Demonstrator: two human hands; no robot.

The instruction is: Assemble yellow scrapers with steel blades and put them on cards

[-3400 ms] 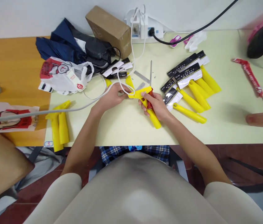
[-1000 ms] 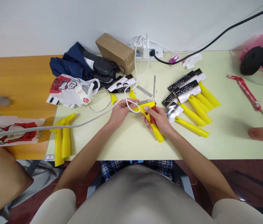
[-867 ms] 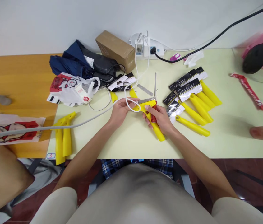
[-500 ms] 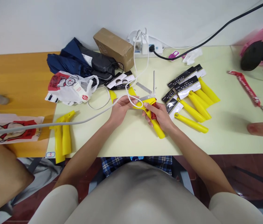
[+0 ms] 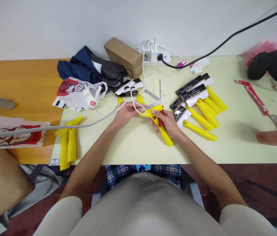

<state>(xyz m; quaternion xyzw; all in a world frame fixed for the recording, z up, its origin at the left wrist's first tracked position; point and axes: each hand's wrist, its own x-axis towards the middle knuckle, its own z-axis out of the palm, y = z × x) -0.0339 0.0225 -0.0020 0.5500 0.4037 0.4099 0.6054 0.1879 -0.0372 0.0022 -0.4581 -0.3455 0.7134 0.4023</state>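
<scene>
A yellow plastic-handled tool [image 5: 166, 137] with a red part [image 5: 161, 122] lies between my two hands above the table. My right hand [image 5: 168, 123] wraps round it near the red part, thumb pressed on the yellow head. With its fingers closed, my left hand [image 5: 127, 113] grips the left end of that head; its fingertips are partly hidden by a white cable loop [image 5: 138, 109]. A flat metal strip [image 5: 152, 103] shows along the head's upper edge. Just beyond are a thin metal blade [image 5: 160, 89] standing out from the wall side and another metal strip [image 5: 151, 94].
Several yellow handles [image 5: 199, 133] with black-and-white cards [image 5: 197, 95] lie to the right. More yellow handles [image 5: 71, 144] overhang the front edge at left. A plastic bag [image 5: 76, 88], cardboard box [image 5: 123, 55] and power strip [image 5: 164, 58] stand behind. A grey cable [image 5: 62, 127] crosses from the left.
The view has shifted slightly, so the things at the back appear a little lower. My hands keep the same hold on the yellow tool, with little visible movement.
</scene>
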